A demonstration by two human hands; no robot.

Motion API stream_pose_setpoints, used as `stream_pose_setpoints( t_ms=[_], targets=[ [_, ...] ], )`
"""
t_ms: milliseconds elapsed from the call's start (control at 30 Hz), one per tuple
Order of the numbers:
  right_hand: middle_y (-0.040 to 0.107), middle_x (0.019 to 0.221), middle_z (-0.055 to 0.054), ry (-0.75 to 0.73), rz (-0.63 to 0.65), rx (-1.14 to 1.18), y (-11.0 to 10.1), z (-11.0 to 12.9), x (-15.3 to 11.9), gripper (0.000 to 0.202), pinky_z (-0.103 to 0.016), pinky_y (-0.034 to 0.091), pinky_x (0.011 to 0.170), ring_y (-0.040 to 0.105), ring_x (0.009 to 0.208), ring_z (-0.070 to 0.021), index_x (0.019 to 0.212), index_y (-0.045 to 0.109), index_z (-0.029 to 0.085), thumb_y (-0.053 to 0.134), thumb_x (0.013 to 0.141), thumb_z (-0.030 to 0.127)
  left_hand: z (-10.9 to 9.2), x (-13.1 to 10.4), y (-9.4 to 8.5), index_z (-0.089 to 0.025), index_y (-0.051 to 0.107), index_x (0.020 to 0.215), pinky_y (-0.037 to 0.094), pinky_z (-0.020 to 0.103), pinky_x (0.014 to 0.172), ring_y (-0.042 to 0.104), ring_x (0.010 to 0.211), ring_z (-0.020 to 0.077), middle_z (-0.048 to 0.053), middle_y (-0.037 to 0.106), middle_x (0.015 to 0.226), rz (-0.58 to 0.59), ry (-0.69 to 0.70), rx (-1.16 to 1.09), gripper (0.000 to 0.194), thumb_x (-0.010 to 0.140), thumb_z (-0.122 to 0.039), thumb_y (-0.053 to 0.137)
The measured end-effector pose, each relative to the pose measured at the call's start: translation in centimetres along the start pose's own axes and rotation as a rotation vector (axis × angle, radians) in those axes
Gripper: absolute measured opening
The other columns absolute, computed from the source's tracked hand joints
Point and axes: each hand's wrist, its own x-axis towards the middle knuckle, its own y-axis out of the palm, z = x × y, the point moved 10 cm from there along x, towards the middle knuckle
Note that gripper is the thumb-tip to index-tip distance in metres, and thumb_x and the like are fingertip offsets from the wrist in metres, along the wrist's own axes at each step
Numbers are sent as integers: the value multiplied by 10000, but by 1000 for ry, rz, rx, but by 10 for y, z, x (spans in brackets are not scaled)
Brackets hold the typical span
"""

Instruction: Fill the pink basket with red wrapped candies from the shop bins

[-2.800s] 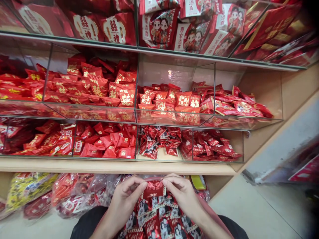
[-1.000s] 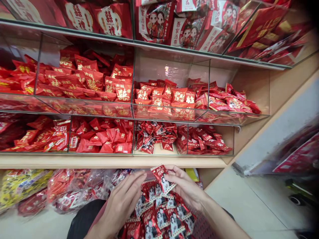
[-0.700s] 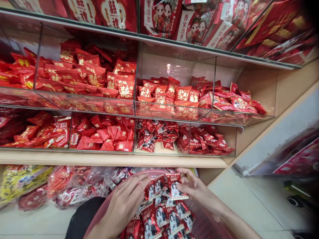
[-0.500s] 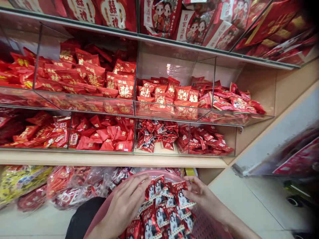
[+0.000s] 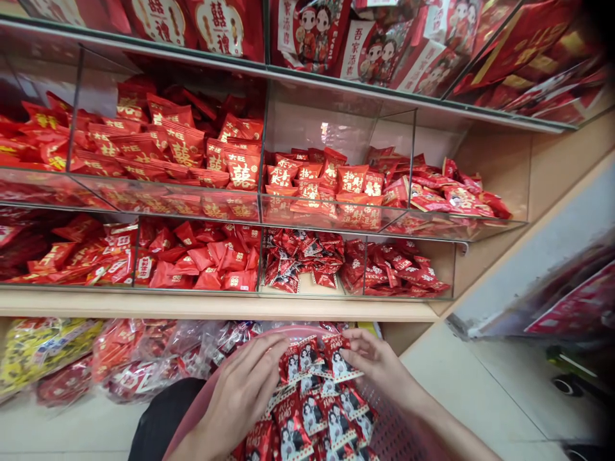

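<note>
A pink basket (image 5: 398, 422) with a perforated wall stands at the bottom centre, heaped with red candy packets (image 5: 312, 410) that carry black-and-white figures. Across the heap's left side lies my left hand (image 5: 247, 384), its fingers extended together against the packets. My right hand (image 5: 377, 362) has thumb and fingers on one red packet (image 5: 339, 358) at the heap's upper right. Just above, in the lower shelf, a compartment holds similar small packets (image 5: 307, 253), with a bare patch of its floor at the front.
Glass-fronted shelves (image 5: 192, 307) filled with red packets span the view. Beneath them lie plastic bags of sweets (image 5: 129, 358) and a yellow bag (image 5: 43, 352). A dark-clothed knee (image 5: 161, 416) is left of the basket. Tiled floor (image 5: 471, 384) lies to the right.
My right hand has moved left with the packet, bringing it closer to my left hand. My left hand has barely moved.
</note>
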Motion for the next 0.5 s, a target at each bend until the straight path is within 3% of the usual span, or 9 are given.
stream_pose_setpoints(
  t_ms=[100, 233, 367, 500],
  targets=[
    [465, 720, 32, -74, 32, -41, 15, 18, 9, 350, -217, 437, 511, 492, 641, -112, 968, 529, 210, 640, 698, 403, 5, -1, -1, -174, 487, 1214, 469, 312, 920, 520, 1099, 184, 87, 562, 1179, -38, -26, -2, 385, 843, -92, 423],
    [487, 660, 47, -159, 96, -95, 52, 35, 24, 307, -225, 413, 573, 495, 618, -105, 932, 534, 195, 637, 691, 355, 9, -2, 1, -171, 473, 1235, 455, 314, 938, 510, 1112, 191, 91, 542, 1202, -27, -63, -49, 400, 846, -87, 428],
    [463, 561, 70, -126, 117, -208, 83, 27, 39, 232, -206, 342, 463, 424, 482, -87, 873, 551, 187, 619, 677, 289, 11, -2, 0, -174, 455, 1249, 441, 329, 951, 491, 1128, 194, 94, 526, 1213, -29, -78, -100, 416, 847, -72, 422],
    [551, 594, 49, -152, 120, -381, 95, 17, 46, 194, -221, 379, 525, 488, 535, -107, 859, 596, 179, 612, 670, 221, 12, -4, 1, -177, 445, 1253, 435, 336, 951, 481, 1132, 191, 97, 519, 1213, -23, -81, -121, 423, 846, -62, 422]
  ],
)
